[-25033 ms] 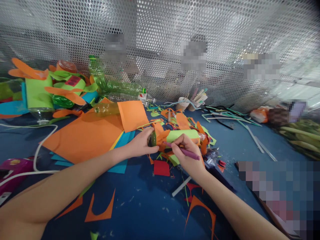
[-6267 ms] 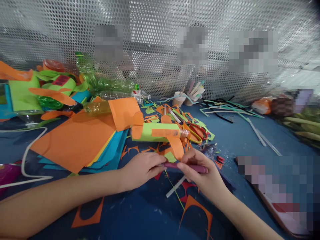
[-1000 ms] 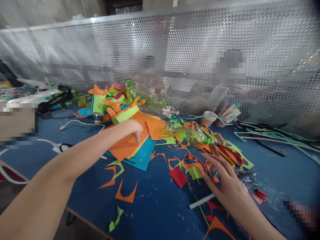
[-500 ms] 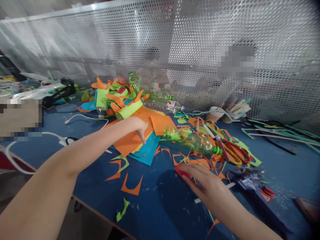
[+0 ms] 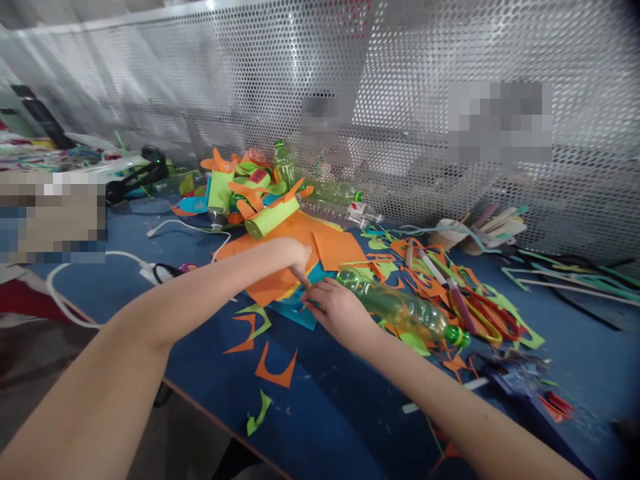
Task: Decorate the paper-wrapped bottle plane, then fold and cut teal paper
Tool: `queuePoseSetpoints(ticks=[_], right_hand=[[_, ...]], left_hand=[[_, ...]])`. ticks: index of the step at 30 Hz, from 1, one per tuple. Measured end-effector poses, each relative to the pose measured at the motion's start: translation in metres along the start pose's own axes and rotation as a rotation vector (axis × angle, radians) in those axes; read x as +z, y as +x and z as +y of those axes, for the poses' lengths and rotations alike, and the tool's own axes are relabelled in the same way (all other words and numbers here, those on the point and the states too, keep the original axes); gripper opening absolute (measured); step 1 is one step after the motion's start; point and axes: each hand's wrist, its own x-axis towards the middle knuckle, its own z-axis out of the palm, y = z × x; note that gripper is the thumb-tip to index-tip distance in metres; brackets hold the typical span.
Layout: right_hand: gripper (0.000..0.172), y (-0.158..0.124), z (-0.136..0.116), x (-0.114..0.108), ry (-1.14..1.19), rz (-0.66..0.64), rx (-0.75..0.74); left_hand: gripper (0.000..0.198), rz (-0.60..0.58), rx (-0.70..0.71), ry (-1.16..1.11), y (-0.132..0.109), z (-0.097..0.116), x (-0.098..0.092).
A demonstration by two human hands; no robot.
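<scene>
Hands [image 5: 343, 315] close together, blue paper [image 5: 299, 315] partly covered, grip unclear

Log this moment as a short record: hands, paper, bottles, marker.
Left hand: over the stacked sheets, fingers downward
Right hand: fingertips close to the left hand's; grip unclear
Sheet colors: orange, yellow, blue
Green bottle: on its side, capped
Paper-wrapped bottle: lying, orange fins attached
Purple marker: among paper scraps

Blue table [image 5: 330, 427], shiny metal screen [image 5: 240, 73] behind.
Tiny holes all over it w/ bright spots; gray flr. [image 5: 187, 427] btm. left.
</scene>
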Motion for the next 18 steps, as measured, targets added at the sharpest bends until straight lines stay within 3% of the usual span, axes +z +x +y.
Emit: queuePoseSetpoints(ticks=[4,9,12,15,18], right_hand=[[0.012,-0.009,0.001,-0.003,0.078,0.085,0.102],[0.015,-0.026,-0.007,-0.004,0.065,0.046,0.029],[0.015,-0.042,-0.022,-0.009,0.039,0.033,-0.027],[0.016,-0.064,-0.043,-0.020,0.037,0.071,-0.177],[0.017,-0.094,-0.063,-0.034,0.056,0.149,-0.173]], left_hand=[[0.119,-0.033,0.001,-0.002,-0.002,-0.002,-0.006],[0.114,-0.028,0.001,0.000,-0.005,-0.004,-0.009],[0.115,-0.031,-0.014,0.007,-0.005,-0.005,-0.006],[0.115,-0.033,-0.023,0.010,-0.004,-0.006,-0.002],[0.115,-0.028,-0.021,0.007,-0.004,-0.008,-0.001]])
